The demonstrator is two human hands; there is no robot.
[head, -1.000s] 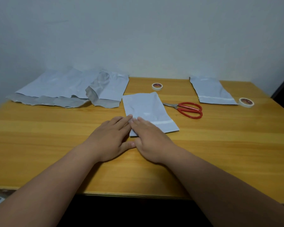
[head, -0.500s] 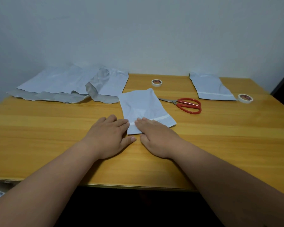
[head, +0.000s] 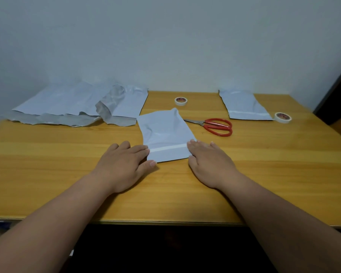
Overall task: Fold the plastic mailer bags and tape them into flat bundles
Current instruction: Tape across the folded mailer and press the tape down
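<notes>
Hands point(head: 165, 164) flat (both) — flank smooth rectangular plastic mailer point(head: 166, 137).

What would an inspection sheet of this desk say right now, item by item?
Surface: wooden table, lying against a pale wall.
Job's things: folded mailer at centre; second folded mailer far right; unfolded mailers far left; two tape rolls.
Clutter: red scissors, closed, beside the central mailer.
Hands: left hand and right hand flat, fingers touching the mailer's near corners.
Cables: nothing seen.
Surroundings: dark edge at right, unclear.
</notes>
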